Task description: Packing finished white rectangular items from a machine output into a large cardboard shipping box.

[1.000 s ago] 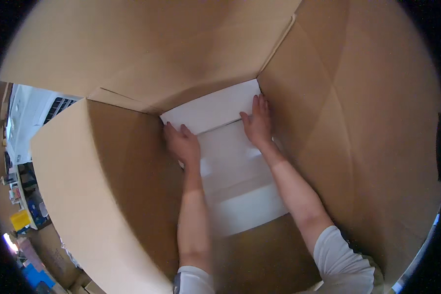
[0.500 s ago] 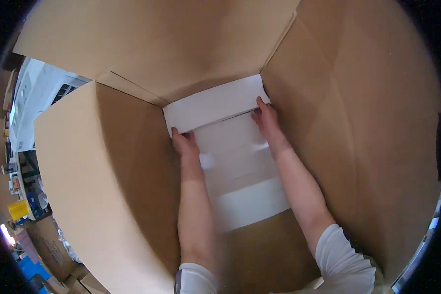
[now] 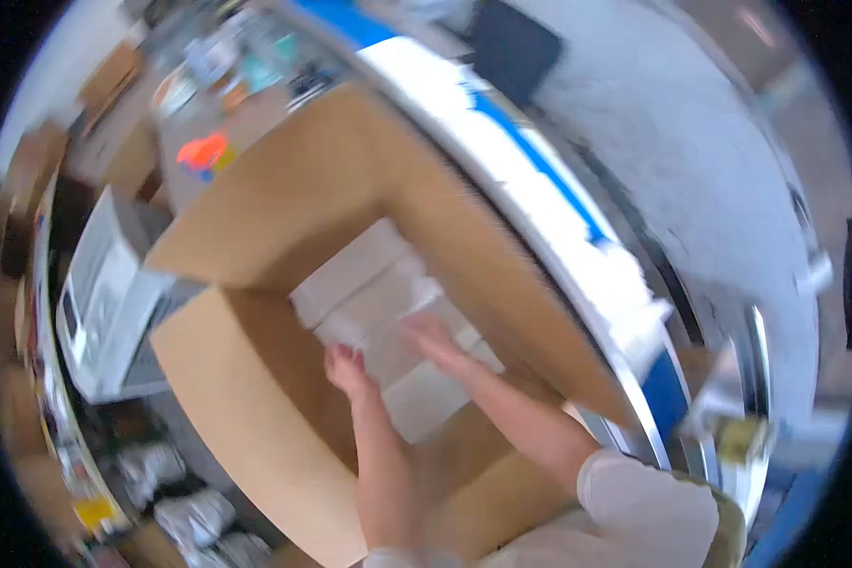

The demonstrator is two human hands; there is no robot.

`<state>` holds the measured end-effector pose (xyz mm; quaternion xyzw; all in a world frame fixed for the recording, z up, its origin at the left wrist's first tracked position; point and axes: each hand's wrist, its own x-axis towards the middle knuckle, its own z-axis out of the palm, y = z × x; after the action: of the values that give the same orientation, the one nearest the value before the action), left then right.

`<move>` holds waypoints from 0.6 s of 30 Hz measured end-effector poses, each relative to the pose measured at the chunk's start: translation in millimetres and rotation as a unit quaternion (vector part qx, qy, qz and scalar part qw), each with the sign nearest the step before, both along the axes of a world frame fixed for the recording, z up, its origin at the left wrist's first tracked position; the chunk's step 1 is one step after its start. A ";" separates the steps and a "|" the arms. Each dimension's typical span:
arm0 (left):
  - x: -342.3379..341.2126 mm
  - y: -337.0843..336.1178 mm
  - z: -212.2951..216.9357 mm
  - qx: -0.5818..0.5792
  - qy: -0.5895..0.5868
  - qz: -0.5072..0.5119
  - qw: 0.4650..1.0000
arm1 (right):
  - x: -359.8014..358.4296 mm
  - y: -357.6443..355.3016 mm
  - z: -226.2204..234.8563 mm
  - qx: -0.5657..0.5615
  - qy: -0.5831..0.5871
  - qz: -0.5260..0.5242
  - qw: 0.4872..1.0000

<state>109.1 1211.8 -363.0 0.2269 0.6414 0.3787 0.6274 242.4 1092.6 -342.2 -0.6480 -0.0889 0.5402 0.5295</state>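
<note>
- My left hand (image 3: 347,367): reaching down into the box, fingers bent, resting against the near left edge of the white sheet. Motion blur hides whether the fingers pinch anything, so I cannot tell if it is closed on the sheet.
- My right hand (image 3: 433,337): palm down and fingers spread flat on top of the white sheet, pressing rather than clasping; nothing is held in it.
- White sheet (image 3: 388,312): smooth, matte, flat and rectangular, paper or thin foam, lying on the floor of the cardboard box. Faint creases run across it, and its far end turns up against the far wall.
- Cardboard box (image 3: 256,398): large, open-topped, plain brown corrugated board with dull, even walls. Its broad flaps stand up on the far and right sides.
- White machine (image 3: 104,303): boxy, hard-cased, standing just left of the box.
- Orange object (image 3: 204,151): small, bright, shape blurred, on a cluttered surface beyond the box.
- Blue-and-white band (image 3: 540,189): long, curved, glossy, running along the box's right side.
- Sleeve (image 3: 634,502): pale soft fabric on my right upper arm.
</note>
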 end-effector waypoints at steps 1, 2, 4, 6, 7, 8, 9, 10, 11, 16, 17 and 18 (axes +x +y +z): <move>29.3 -29.8 49.2 0.060 -0.006 -0.061 0.996 | 20.1 -27.7 32.1 -0.009 -0.066 0.051 0.997; 21.0 -43.7 76.3 0.139 -0.049 -0.157 0.976 | 18.9 -49.9 57.5 0.023 -0.104 0.085 0.991; 18.7 -91.7 187.7 0.191 -0.001 -0.171 0.967 | -0.7 -106.4 121.3 0.011 -0.181 0.149 0.972; 3.0 -143.3 256.3 0.219 -0.006 -0.256 0.941 | -20.5 -175.9 212.5 -0.053 -0.222 0.127 0.965; -0.3 -166.3 280.6 0.227 0.020 -0.280 0.932 | -30.1 -209.3 236.0 -0.005 -0.213 0.124 0.969; 0.9 -189.5 296.6 0.226 0.002 -0.317 0.921 | -36.2 -243.7 257.1 0.044 -0.209 0.127 0.969; 0.7 -214.0 311.5 0.218 -0.025 -0.427 0.877 | -42.5 -282.2 280.0 0.032 -0.217 0.093 0.971; -2.5 -238.8 325.2 0.211 -0.049 -0.529 0.820 | -52.0 -323.5 302.0 0.013 -0.246 0.060 0.967; 0.5 -271.3 338.5 0.172 -0.137 -0.594 0.774 | -62.8 -362.9 319.8 -0.004 -0.273 0.032 0.961; 17.7 -444.8 396.3 0.090 -0.217 -0.809 0.539 | -131.5 -536.0 381.0 -0.024 -0.201 -0.126 0.971; 23.2 -482.5 394.2 0.069 -0.230 -0.835 0.495 | -147.3 -565.2 384.4 -0.047 -0.192 -0.155 0.968; 28.3 -520.9 390.0 0.049 -0.240 -0.859 0.449 | -167.0 -592.6 381.7 -0.042 -0.194 -0.171 0.965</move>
<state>137.4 690.9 27.0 0.5924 -0.0760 -0.2829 0.7505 75.3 500.0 39.4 -0.7673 -0.0555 0.3091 0.5591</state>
